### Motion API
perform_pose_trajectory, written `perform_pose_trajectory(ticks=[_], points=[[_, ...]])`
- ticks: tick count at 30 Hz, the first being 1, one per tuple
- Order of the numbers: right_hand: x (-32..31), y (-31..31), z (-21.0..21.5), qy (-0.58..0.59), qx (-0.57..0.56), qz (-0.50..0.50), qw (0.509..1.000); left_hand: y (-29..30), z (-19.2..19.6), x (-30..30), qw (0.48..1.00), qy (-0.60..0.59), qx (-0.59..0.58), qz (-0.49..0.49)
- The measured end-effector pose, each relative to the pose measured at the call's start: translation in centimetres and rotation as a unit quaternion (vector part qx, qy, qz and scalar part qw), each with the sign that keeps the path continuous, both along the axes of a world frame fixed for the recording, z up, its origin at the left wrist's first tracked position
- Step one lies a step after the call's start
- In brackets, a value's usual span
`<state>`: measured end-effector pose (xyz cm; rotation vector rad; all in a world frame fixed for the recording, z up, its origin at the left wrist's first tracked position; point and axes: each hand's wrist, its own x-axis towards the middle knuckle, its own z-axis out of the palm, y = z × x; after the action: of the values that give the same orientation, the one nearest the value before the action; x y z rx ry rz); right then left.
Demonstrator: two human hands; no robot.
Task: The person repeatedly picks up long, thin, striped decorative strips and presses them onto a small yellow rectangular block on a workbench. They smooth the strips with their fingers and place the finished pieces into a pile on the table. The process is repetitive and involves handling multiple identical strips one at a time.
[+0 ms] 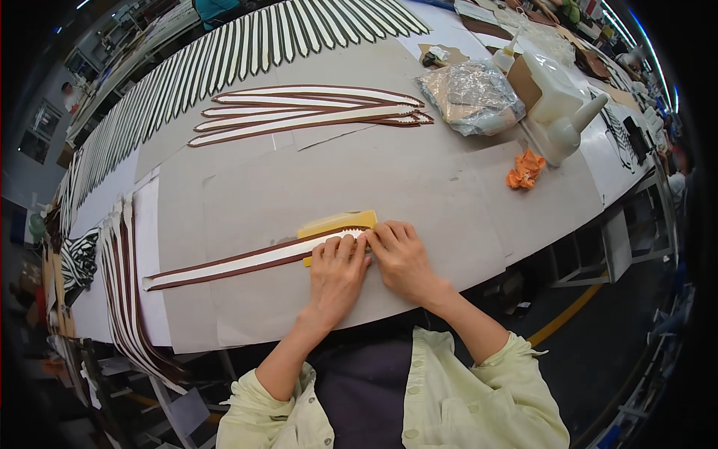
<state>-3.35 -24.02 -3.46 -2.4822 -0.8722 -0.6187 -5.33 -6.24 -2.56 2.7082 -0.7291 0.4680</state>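
A long leather strip [239, 267] with brown edges and a white middle lies slantwise across the near part of the table. Its right end, with a notched white edge, rests over a yellow block [338, 222]. My left hand [336, 278] presses curled fingers onto the strip close to that end. Against the very tip, my right hand [404, 263] has its fingers bent and pinched on the strip. The two hands nearly touch at the fingertips, and the spot beneath them is hidden.
Similar brown-edged strips [314, 112] lie in a fan farther back; more strips [127, 277] hang over the left edge. A long row of dark-edged strips [247, 49] lines the far side. At right are a plastic-wrapped pack [473, 96], a white jug [550, 90] and an orange crumpled piece [526, 170].
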Motion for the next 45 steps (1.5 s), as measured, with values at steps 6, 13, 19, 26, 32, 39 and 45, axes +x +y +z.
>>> perform_pose_trajectory(ticks=[6, 13, 19, 26, 32, 39, 45], points=[[-0.2, 1.2, -0.7, -0.056, -0.131, -0.019, 0.99, 1.6, 0.3, 0.2, 0.989, 0.07, -0.133, -0.017], [-1.2, -0.9, -0.4, 0.051, 0.089, -0.012, 0.995, 9.2, 2.3, 1.5, 0.983, 0.096, -0.137, 0.08], [-2.4, 0.0, -0.3, 0.073, 0.125, -0.047, 0.988, 11.2, 5.4, 4.6, 0.96, 0.269, -0.041, 0.058], [-3.1, 2.3, 1.7, 0.09, 0.244, 0.007, 0.966, 5.0, 16.6, 2.1, 0.98, -0.083, -0.156, -0.09], [0.2, 11.2, 4.4, 0.124, 0.34, 0.114, 0.925, 9.9, 25.8, 0.0, 0.799, -0.281, -0.521, -0.109], [2.5, 13.5, 1.2, 0.301, 0.312, 0.236, 0.869, 20.6, 23.7, -1.0, 0.612, -0.342, -0.713, -0.025], [-0.1, 18.2, 1.3, 0.2, 0.347, 0.114, 0.909, 23.4, 23.2, -5.2, 0.522, -0.241, -0.817, -0.037]])
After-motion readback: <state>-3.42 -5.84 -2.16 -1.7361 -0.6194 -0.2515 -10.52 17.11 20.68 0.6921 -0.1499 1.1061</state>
